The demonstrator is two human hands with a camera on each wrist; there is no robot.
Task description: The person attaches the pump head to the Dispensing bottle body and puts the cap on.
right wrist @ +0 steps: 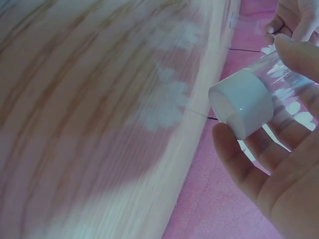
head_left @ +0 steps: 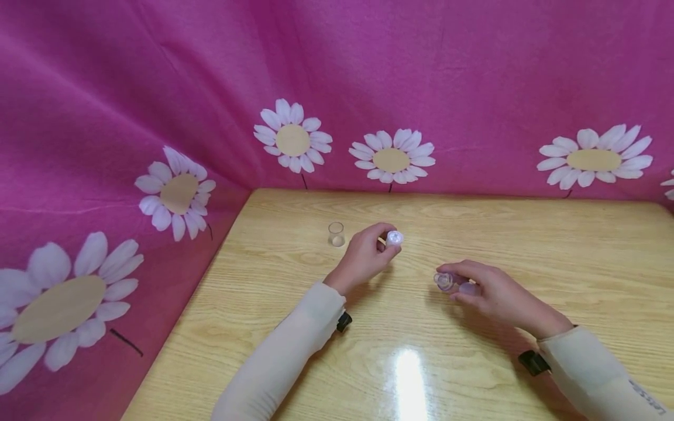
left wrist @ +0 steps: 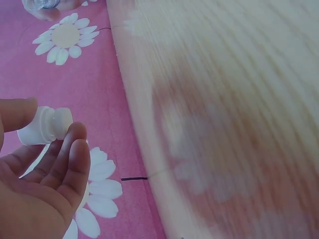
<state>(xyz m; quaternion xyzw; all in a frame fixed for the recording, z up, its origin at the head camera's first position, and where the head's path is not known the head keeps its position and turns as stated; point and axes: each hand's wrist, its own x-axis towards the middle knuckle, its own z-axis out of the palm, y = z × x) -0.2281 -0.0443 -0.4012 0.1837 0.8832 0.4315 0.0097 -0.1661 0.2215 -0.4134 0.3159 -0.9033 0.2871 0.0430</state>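
My left hand (head_left: pixel 363 254) pinches a small white plastic bottle (head_left: pixel 394 238) above the table; the left wrist view shows the white bottle (left wrist: pixel 42 127) with a narrower end between thumb and fingers. Further right and nearer, my right hand (head_left: pixel 495 292) holds a clear cylindrical container (head_left: pixel 444 281). In the right wrist view this clear container (right wrist: pixel 279 67) has a wide white cap (right wrist: pixel 241 102) at one end, with thumb and fingers around it. The two held things are apart. Left of my left hand, a small clear cup (head_left: pixel 336 235) stands upright on the table.
The wood-grain table (head_left: pixel 253 280) has a bright light reflection (head_left: pixel 411 380) near its front. A pink cloth with white flowers (head_left: pixel 447 76) hangs behind it and along the left side. Dark straps sit at both sleeves.
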